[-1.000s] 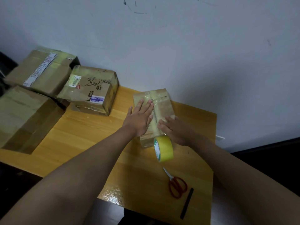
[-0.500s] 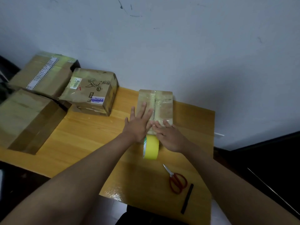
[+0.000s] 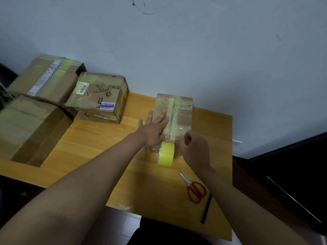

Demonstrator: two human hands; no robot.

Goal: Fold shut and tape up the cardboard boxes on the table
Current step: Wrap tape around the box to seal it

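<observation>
A small cardboard box (image 3: pixel 182 119) lies in the middle of the wooden table (image 3: pixel 99 147), with clear tape running along its top seam. My left hand (image 3: pixel 154 129) rests flat on the left half of its top, fingers straight. My right hand (image 3: pixel 194 147) hovers at the box's near right corner with its fingers curled; I see nothing held in it. A yellow tape roll (image 3: pixel 166 154) stands on edge against the box's near side, between my hands.
Red-handled scissors (image 3: pixel 195 190) and a black strip (image 3: pixel 206 208) lie near the table's front right. A printed box (image 3: pixel 100 96) and two bigger boxes (image 3: pixel 44 80) (image 3: pixel 26 128) fill the left. A wall (image 3: pixel 177 50) stands behind.
My right hand has lifted off the box top and drawn back to its near right corner, its fingers curling in. My left hand stays flat on the box.
</observation>
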